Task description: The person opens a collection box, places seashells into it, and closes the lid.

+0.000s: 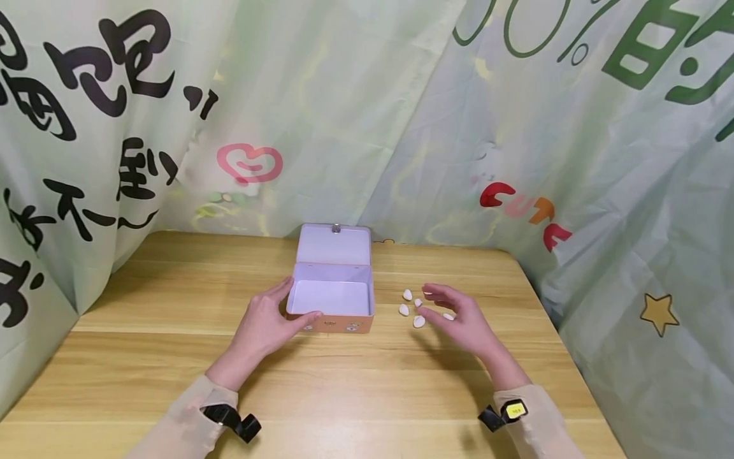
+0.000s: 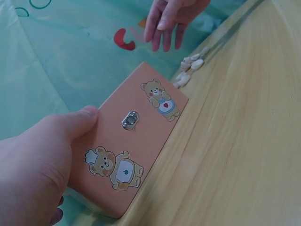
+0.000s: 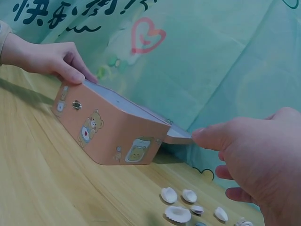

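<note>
A small tin box [image 1: 329, 324] stands on the table, its lilac lid [image 1: 334, 245] tipped back and its lilac inside showing. In the left wrist view its orange front [image 2: 148, 127] has bear pictures and a metal catch. My left hand [image 1: 258, 326] grips the box at its left front corner, thumb at the front and fingers along the left side. To the right of the box lie several white seashells [image 1: 404, 310], seen closer in the right wrist view as ribbed shells [image 3: 178, 214]. My right hand [image 1: 461, 317] hovers over them, fingers apart and holding nothing; it partly hides some shells.
The wooden table [image 1: 344, 395] reaches back to a pale printed curtain [image 1: 344, 127], which hangs behind and at both sides. The tin's lid leans near the table's back edge. Black wrist cameras [image 1: 232, 421] sit on both sleeves.
</note>
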Demonstrator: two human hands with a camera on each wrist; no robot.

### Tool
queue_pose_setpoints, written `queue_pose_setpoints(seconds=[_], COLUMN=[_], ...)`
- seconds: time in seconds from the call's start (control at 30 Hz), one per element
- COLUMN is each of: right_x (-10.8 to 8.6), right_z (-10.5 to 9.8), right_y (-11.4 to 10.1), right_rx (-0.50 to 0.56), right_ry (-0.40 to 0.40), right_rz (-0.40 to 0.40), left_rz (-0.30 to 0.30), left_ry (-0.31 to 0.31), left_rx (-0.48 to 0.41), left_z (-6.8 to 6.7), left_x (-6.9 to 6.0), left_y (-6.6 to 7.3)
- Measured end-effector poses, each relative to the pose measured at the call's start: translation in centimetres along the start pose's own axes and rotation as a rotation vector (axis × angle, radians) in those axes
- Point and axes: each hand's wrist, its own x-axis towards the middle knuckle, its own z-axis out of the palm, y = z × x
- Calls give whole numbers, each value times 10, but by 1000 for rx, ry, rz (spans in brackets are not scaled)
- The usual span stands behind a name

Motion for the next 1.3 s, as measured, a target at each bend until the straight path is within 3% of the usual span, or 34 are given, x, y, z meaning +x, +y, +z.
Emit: queue_pose_setpoints(seconds=[0.43, 0.63, 1.3], right_x=[-2, 2, 17], right_z=[-16, -22, -26], right_y=[20, 35, 85], right_rx=[-16, -12, -157], right_ry=[21, 28, 47], right_rz=[23, 88, 206], left_rz=[-29, -16, 6], left_ry=[-8, -3, 15], left_rx=[-5, -18, -38], left_z=[-1, -2, 0], left_x=[2, 0, 3], left_y=[0, -2, -1])
